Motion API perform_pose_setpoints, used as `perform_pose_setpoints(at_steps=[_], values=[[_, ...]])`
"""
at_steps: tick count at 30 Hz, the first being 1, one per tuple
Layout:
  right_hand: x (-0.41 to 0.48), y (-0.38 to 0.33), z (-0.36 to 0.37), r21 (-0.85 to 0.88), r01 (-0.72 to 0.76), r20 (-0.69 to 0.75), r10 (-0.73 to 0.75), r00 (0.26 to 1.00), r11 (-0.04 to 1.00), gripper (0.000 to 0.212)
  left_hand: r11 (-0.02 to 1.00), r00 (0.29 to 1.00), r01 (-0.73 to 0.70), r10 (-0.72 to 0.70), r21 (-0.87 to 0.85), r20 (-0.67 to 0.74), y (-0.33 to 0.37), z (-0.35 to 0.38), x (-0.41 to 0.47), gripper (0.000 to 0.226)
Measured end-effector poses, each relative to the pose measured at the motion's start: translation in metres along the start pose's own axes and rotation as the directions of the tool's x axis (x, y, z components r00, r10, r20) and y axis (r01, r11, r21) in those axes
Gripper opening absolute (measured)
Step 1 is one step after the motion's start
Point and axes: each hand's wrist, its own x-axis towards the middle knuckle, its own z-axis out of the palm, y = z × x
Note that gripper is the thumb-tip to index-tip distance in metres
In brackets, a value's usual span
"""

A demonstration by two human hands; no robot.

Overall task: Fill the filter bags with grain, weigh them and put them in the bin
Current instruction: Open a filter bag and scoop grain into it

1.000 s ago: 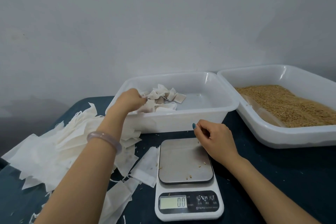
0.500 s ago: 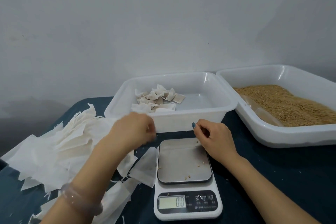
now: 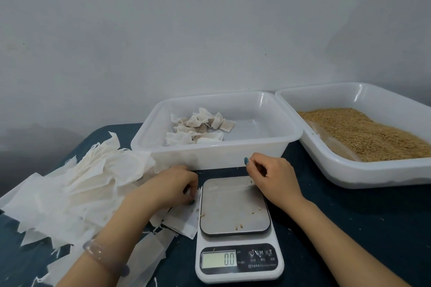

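Note:
A white digital scale (image 3: 234, 207) stands in front of me, reading 0.0, with a few loose grains on its steel plate. My left hand (image 3: 171, 190) is down just left of the scale, its curled fingers pinching the edge of an empty filter bag (image 3: 186, 220). Loosely curled and holding nothing, my right hand (image 3: 271, 178) rests at the scale's far right corner. Behind the scale is a white bin (image 3: 210, 161) holding several filled bags (image 3: 200, 128). A white tray (image 3: 349, 176) of brown grain (image 3: 373, 134) lies at the right.
A big loose pile of empty white filter bags (image 3: 79, 189) covers the left of the dark blue table (image 3: 349, 228). A pale bangle (image 3: 102, 255) sits on my left wrist. A grey wall rises right behind the bins.
My left hand came back out of the bin, leaving a filled bag there, and dropped onto the empty bags beside the scale. My right hand stayed put.

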Motion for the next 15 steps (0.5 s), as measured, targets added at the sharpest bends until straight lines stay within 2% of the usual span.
perform_pose_setpoints(at_steps=[3,6,8,12,15], values=[[0.0,-0.001,0.0,0.002,-0.009,0.005,0.009,1.0,1.0,0.033,0.996,1.0,-0.004,0.002,-0.089,-0.026,0.0,0.004,-0.002,0.018],[0.0,-0.002,0.0,0.009,-0.015,0.007,0.015,1.0,1.0,0.035,0.999,1.0,-0.005,0.005,-0.033,-0.002,0.0,0.006,-0.002,0.007],[0.0,-0.002,-0.001,0.018,-0.018,0.004,0.018,1.0,1.0,0.035,1.0,0.999,0.022,-0.023,-0.016,-0.031,0.0,0.005,-0.004,0.018],[0.002,-0.004,-0.003,0.054,-0.027,0.016,0.026,1.0,0.998,0.035,0.996,0.973,0.083,-0.077,0.02,-0.219,-0.004,-0.008,-0.013,0.021],[0.003,-0.009,-0.005,0.07,-0.018,0.054,0.014,0.998,0.997,0.035,0.987,0.933,-0.056,-0.002,-0.149,-0.359,-0.003,-0.027,-0.022,0.024]])
